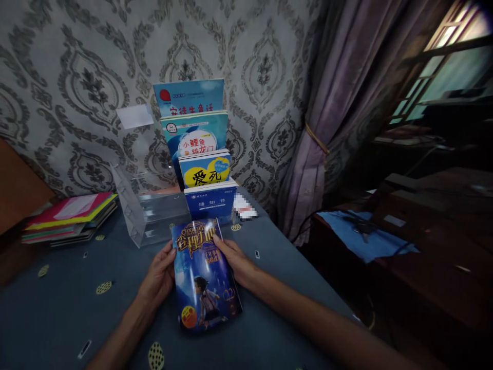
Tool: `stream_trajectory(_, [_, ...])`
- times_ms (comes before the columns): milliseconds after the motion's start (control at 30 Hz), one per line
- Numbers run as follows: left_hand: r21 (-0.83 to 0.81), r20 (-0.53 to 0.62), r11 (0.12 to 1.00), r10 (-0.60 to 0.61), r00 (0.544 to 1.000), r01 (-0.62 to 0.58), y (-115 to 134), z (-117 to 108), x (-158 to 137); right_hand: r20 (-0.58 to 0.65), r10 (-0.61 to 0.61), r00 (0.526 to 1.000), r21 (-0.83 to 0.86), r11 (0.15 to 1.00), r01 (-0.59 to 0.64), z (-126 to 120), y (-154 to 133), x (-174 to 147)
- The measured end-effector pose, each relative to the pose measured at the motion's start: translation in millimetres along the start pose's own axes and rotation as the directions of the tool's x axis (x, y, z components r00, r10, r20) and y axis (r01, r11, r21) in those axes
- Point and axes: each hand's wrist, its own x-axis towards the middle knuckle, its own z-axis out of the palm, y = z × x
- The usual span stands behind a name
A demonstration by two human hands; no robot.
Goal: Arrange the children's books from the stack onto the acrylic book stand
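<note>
A dark blue comic book (204,282) with gold title lettering and a cartoon figure is held between both hands above the table. My left hand (159,270) grips its left edge, the fingers partly behind it. On the upper right edge, my right hand (233,257) has its thumb on the cover and its other fingers underneath. Just beyond the book stands a clear plastic tiered rack (154,210). Its right side carries several upright books, among them a blue notice book (211,202) in front, a yellow-and-blue book (204,172) and a teal storybook (196,134) behind.
A stack of colourful folders (73,216) lies at the left on the patterned blue tablecloth (127,318). A small white-and-red item (244,205) sits right of the rack. Purple curtain (308,169) hangs beside the wall. A dark red table (435,277) holds a blue cloth (365,241).
</note>
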Motion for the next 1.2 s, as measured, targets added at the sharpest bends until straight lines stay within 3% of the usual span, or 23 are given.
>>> stream_trajectory(67, [0.041, 0.022, 0.999, 0.031, 0.999, -0.032, 12, 10, -7, 0.028, -0.185, 0.982, -0.037, 0.982, 0.186, 3, -19, -11])
stream_trajectory(100, [0.068, 0.036, 0.995, 0.066, 0.997, -0.069, 19, 15, -11, 0.051, -0.31, 0.949, -0.106, 0.943, 0.314, 2, -30, -16])
stream_trajectory(133, [0.099, 0.05, 0.988, 0.113, 0.992, -0.117, 25, 20, -15, 0.086, -0.433, 0.897, -0.202, 0.874, 0.442, 1, -41, -21])
stream_trajectory(200, [0.167, 0.068, 0.96, 0.214, 0.974, -0.223, 33, 26, -21, 0.171, -0.627, 0.76, -0.405, 0.659, 0.634, -5, -57, -28])
stream_trajectory(267, [0.233, 0.072, 0.934, 0.262, 0.962, -0.272, 32, 24, -24, 0.268, -0.708, 0.653, -0.528, 0.459, 0.714, -13, -62, -34])
stream_trajectory(300, [0.267, 0.072, 0.926, 0.255, 0.964, -0.265, 28, 21, -25, 0.303, -0.714, 0.631, -0.563, 0.4, 0.724, -17, -60, -37])
stream_trajectory(400, [0.388, 0.098, 0.894, 0.202, 0.974, -0.224, 11, 8, -28, 0.371, -0.637, 0.676, -0.656, 0.335, 0.676, -28, -43, -47])
stream_trajectory(467, [0.48, 0.181, 0.843, 0.175, 0.968, -0.242, 6, 3, -33, 0.43, -0.567, 0.702, -0.703, 0.277, 0.655, -35, -31, -55])
stream_trajectory(600, [0.626, 0.337, 0.712, 0.123, 0.933, -0.32, 19, 5, -49, 0.523, -0.518, 0.677, -0.713, 0.17, 0.681, -42, -21, -71])
stream_trajectory(667, [0.683, 0.377, 0.638, 0.109, 0.92, -0.356, 27, 8, -55, 0.512, -0.508, 0.693, -0.708, 0.206, 0.675, -43, -21, -76])
stream_trajectory(767, [0.745, 0.368, 0.536, 0.166, 0.915, -0.397, 33, 11, -53, 0.455, -0.512, 0.729, -0.67, 0.342, 0.659, -44, -28, -73])
stream_trajectory(833, [0.759, 0.359, 0.498, 0.216, 0.908, -0.418, 36, 17, -43, 0.38, -0.531, 0.757, -0.662, 0.416, 0.624, -45, -37, -65])
stream_trajectory(900, [0.773, 0.371, 0.442, 0.265, 0.89, -0.454, 40, 27, -26, 0.315, -0.559, 0.767, -0.678, 0.433, 0.594, -47, -51, -51])
stream_trajectory(967, [0.806, 0.382, 0.313, 0.371, 0.846, -0.502, 47, 39, -5, 0.293, -0.62, 0.728, -0.693, 0.387, 0.608, -48, -69, -35])
stream_trajectory(1033, [0.817, 0.401, 0.192, 0.489, 0.775, -0.544, 54, 50, 16, 0.291, -0.69, 0.662, -0.705, 0.314, 0.636, -48, -86, -18])
stream_trajectory(1100, [0.818, 0.401, 0.128, 0.572, 0.715, -0.561, 58, 58, 34, 0.299, -0.729, 0.616, -0.708, 0.263, 0.655, -49, -98, -3])
stream_trajectory(1200, [0.832, 0.385, 0.085, 0.622, 0.682, -0.548, 60, 64, 50, 0.292, -0.74, 0.606, -0.688, 0.277, 0.671, -54, -102, 18])
